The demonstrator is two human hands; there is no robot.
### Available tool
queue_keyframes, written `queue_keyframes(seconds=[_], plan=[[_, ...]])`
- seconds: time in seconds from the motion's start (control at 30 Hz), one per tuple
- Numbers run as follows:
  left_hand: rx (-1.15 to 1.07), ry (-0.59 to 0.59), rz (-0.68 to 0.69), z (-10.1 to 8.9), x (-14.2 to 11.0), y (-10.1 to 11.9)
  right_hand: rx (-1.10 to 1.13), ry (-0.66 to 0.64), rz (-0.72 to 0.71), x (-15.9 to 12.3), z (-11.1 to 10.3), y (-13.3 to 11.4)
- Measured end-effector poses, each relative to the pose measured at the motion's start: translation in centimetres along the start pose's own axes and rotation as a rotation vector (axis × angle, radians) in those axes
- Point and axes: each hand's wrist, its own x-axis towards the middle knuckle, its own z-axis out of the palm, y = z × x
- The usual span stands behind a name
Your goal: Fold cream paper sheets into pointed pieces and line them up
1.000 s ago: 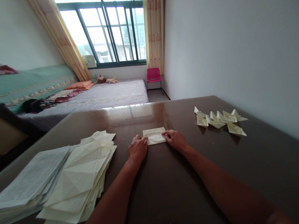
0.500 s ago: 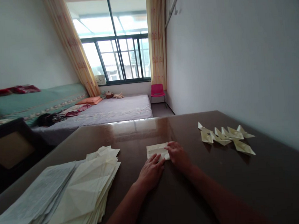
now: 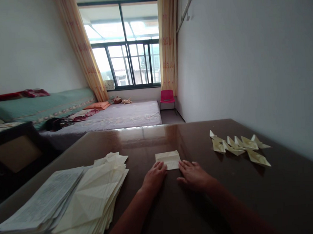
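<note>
On the table, folded paper [image 3: 168,159].

Both forearms look bare, without sleeves, though the edges are dim.

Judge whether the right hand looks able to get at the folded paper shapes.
Probably yes: the right hand lies flat beside them, and only bare tabletop shows between it and the folded paper shapes.
</note>
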Motion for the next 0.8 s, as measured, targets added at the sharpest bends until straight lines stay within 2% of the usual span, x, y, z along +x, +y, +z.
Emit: queue_keyframes(seconds=[0.13, 0.27, 0.47, 0.6, 0.7, 0.8], plan=[[0.051, 0.029, 0.064, -1.0, 0.5, 0.0, -0.051, 0.166, 0.028, 0.6, -0.8, 0.2], [0.063, 0.029, 0.080, -1.2, 0.6, 0.2, 0.013, 0.228, -0.013, 1.3, -0.4, 1.0], [0.030, 0.026, 0.033, -1.6, 0.3, -0.1, 0.066, 0.340, -0.049, 2.0, 0.3, 2.4], [0.046, 0.130, 0.062, -2.1, 0.2, -0.1, 0.098, 0.419, -0.137, 1.8, -0.6, 2.2], [0.032, 0.195, 0.094, -2.3, 0.0, 0.4, 0.080, 0.420, -0.252, 1.1, -1.7, 0.8], [-0.047, 0.159, 0.136, -2.1, -0.2, 0.7, 0.076, 0.319, -0.343, 0.3, -2.5, -0.4]])
